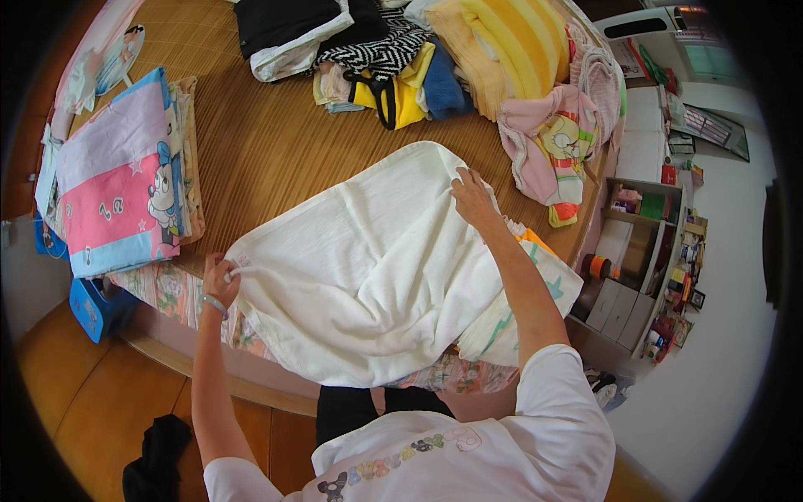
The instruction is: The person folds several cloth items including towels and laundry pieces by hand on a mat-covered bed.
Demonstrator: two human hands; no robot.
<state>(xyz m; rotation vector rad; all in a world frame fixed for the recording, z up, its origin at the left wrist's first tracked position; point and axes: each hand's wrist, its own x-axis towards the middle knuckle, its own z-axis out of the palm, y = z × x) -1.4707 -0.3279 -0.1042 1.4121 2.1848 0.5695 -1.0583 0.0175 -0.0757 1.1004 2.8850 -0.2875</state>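
A white cloth [370, 251], perhaps a towel or small blanket, is spread over the near edge of a bed with a bamboo mat [270, 169]. My left hand [221, 279] grips its left corner, where a bit of the fabric pokes out between the fingers. At the cloth's upper right edge, my right hand [472, 196] pinches the border. Loose folds run through the middle, and the lower part hangs over the bed's front near my legs. Beneath its right side, partly hidden, lies a white cloth with green star shapes [546, 282].
Folded cartoon-print bedding [119, 188] stands at the left. Folded dark and patterned clothes [376, 56], a yellow striped towel [514, 44] and a pink garment [552, 138] lie along the far side. Shelves [627, 251] line the right; a blue stool [94, 310] is by the bed's left.
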